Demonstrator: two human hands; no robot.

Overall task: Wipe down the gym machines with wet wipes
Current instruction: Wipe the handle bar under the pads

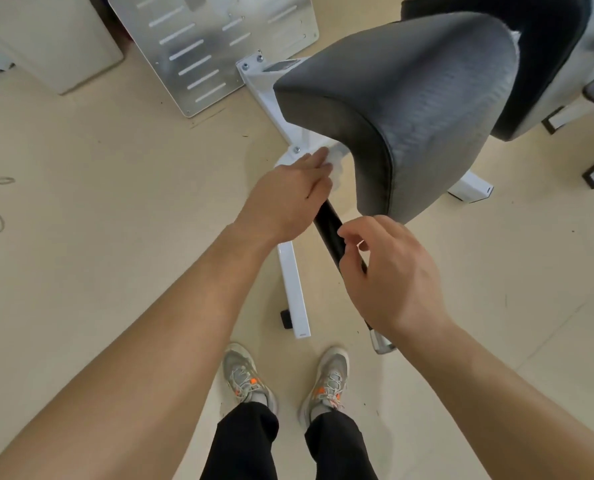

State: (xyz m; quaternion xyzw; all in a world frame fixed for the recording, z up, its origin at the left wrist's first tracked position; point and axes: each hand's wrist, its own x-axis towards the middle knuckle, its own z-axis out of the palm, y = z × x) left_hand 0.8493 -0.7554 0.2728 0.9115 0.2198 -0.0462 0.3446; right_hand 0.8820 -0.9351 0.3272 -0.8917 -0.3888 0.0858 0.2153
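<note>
Left hand [285, 199] wiping at the top of a gym machine's handle, right hand [389, 271] lower down the same bar.

Near centre, the left hand pinches a crumpled white wet wipe [336, 163] between thumb and fingers, against the upper end of the black foam-covered handle bar [328, 228], just under the front edge of the grey padded seat [409, 109] at 1 o'clock. The right hand, at 4 o'clock of the left, lies over the bar with fingers bent, their tips at its surface; whether it truly clasps the bar cannot be told. The white metal frame [293, 289] runs towards 6 o'clock, and a perforated steel footplate [212, 46] stands at 11 o'clock.
</note>
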